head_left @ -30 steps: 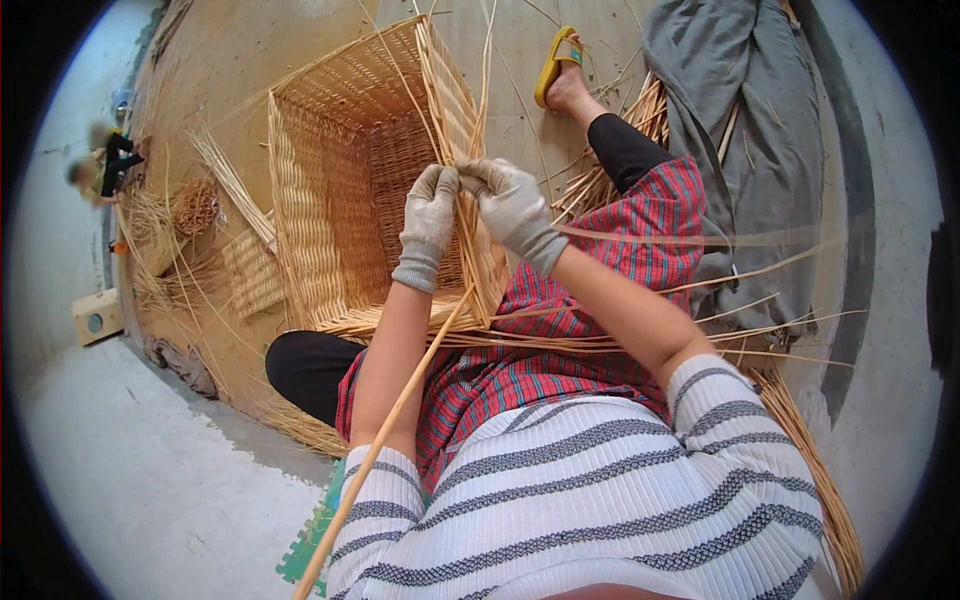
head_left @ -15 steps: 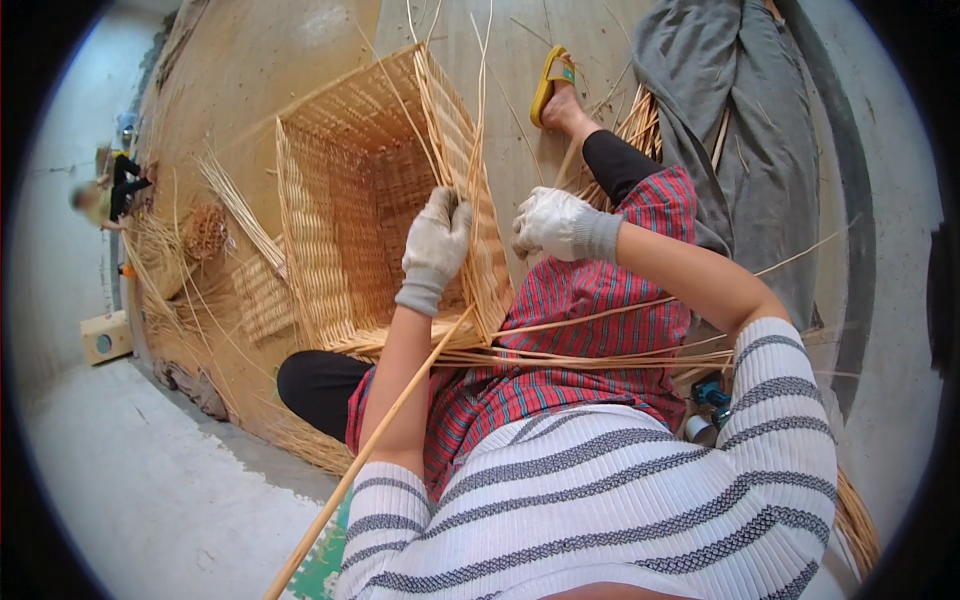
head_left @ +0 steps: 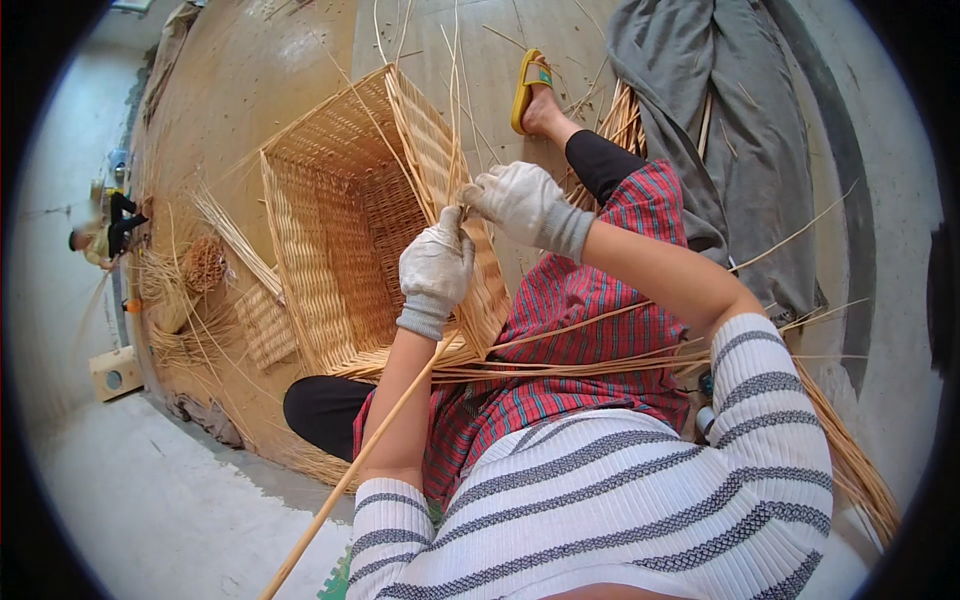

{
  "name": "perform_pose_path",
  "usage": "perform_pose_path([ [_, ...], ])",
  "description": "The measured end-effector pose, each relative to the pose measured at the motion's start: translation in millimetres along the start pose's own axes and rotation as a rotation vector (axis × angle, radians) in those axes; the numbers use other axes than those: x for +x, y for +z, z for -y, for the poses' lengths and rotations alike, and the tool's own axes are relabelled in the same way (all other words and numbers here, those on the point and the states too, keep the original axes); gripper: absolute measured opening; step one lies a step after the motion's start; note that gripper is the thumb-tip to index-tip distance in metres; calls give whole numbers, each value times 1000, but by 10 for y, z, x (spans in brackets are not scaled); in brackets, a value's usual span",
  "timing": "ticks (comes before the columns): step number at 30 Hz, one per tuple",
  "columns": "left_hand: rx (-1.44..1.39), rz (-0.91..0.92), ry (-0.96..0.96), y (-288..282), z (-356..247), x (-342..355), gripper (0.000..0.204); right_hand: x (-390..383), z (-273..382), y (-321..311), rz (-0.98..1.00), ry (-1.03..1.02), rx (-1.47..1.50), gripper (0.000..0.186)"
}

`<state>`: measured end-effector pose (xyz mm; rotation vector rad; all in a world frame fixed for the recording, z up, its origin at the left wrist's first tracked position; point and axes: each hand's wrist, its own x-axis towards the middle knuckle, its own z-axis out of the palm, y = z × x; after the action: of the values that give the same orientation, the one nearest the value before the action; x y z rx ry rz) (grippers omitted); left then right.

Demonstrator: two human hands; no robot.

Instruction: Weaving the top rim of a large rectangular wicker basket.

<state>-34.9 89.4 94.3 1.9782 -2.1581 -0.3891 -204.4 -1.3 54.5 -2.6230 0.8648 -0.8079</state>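
Observation:
A woven wicker basket lies tipped on its side before my lap, its mouth facing me and to the left. My left hand, in a pale work glove, is closed on the basket's right-hand rim, thumb pointing up. Just beyond it, my right hand, gloved as well, pinches at the same rim, where long thin wicker strands stick out away from me. My fingers hide the exact strand between them. A thicker rod slants from the basket's near corner past my left forearm.
Long wicker strands lie across my red checked apron. A grey cloth covers a wicker bundle at right. Leftward are a woven panel, loose sticks and a brown tangled ball. Another person sits far left.
My right hand has moved left from beside the basket to its rim, meeting my left hand. The left hand has slid slightly nearer me, and the basket appears shifted a little.

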Motion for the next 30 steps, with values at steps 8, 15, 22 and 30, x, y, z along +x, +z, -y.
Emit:
perform_pose_path([
  [8, -83, -52, -37, 137, 116, -99, 22, -288, 350, 100, 25, 124, 52, 11],
  [15, -970, 92, -115, -65, 198, -75, 19, -369, 383, 384, -174, 458, 706, 18],
  [22, -610, -168, -244, -73, 394, -226, 7, -155, 339, 757, 111, 954, 951, 62],
  [30, -505, 27, -357, -319, 379, -174, 9, -70, 459, 780, 96, 810, 1432, 73],
])
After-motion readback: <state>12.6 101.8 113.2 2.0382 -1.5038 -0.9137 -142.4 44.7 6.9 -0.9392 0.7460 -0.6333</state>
